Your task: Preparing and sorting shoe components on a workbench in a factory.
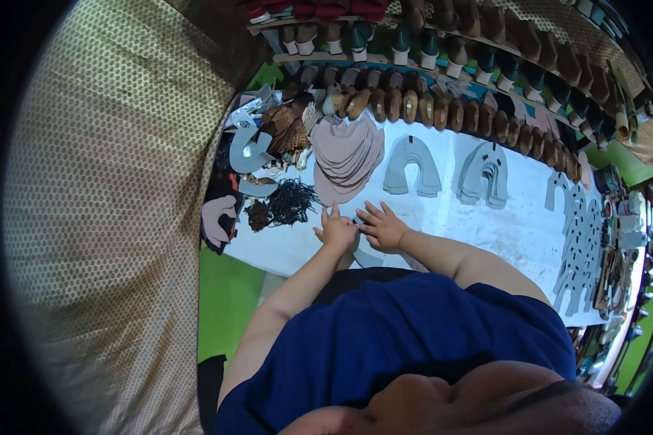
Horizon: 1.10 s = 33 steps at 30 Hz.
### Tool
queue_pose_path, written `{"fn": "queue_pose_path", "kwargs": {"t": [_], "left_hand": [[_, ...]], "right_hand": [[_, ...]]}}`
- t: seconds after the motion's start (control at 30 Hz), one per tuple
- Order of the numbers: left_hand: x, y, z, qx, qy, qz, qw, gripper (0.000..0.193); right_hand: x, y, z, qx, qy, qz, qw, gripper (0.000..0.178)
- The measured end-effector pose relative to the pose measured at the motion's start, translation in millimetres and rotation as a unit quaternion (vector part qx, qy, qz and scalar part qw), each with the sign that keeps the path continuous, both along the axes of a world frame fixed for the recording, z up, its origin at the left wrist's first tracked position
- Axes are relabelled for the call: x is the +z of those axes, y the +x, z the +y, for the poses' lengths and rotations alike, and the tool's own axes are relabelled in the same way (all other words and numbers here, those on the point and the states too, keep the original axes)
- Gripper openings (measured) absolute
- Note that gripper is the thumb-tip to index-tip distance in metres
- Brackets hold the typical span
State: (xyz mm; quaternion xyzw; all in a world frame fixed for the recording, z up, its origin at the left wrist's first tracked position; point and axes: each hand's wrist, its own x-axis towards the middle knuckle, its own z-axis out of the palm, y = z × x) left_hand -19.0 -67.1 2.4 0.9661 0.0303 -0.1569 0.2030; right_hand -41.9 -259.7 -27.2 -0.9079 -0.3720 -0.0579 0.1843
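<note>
My left hand [339, 231] and my right hand [385, 230] meet at the near edge of the white table. Their inner fingertips come together at a small dark strip [356, 220], while the outer fingers fan out. Below them shows part of a grey curved piece [368, 257], which the fingers press on; the rest is hidden by my hands and body. Just beyond lies a fanned stack of pinkish-beige cut pieces [345, 163]. Stacks of grey U-shaped pieces, one [412, 168] nearer and another [480, 177] further right, have small dark tabs at their tops.
A tangle of black strips [292, 202] and a brown clump [257, 216] lie left of my hands. Patterned brown material [286, 130] is heaped behind. Shoe lasts [428, 112] line the table's back, with shelved shoes above. Perforated grey pieces [579, 246] lie far right. A curtain [116, 217] hangs left.
</note>
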Motion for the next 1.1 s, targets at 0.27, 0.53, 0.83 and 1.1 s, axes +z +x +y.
{"fn": "queue_pose_path", "kwargs": {"t": [0.27, 0.53, 0.83, 1.1], "left_hand": [[4.9, -12.7, 4.8, -0.011, -0.005, -0.018, 1.000, 0.024], [-3.8, -18.6, 15.3, -0.066, 0.003, -0.038, 0.997, 0.039], [2.8, -15.4, 10.7, -0.010, -0.007, -0.078, 0.997, 0.023], [2.1, -4.2, 2.4, -0.009, 0.036, -0.008, 0.999, 0.017]], "right_hand": [[5.6, 4.7, -4.0, -0.021, 0.062, 0.071, 0.995, 0.032], [-2.1, 7.1, -11.5, -0.012, 0.116, 0.103, 0.988, 0.030], [-5.7, 4.6, -12.9, -0.058, 0.181, 0.074, 0.979, 0.024], [-7.7, 4.3, -12.1, -0.056, 0.172, 0.045, 0.982, 0.025]]}}
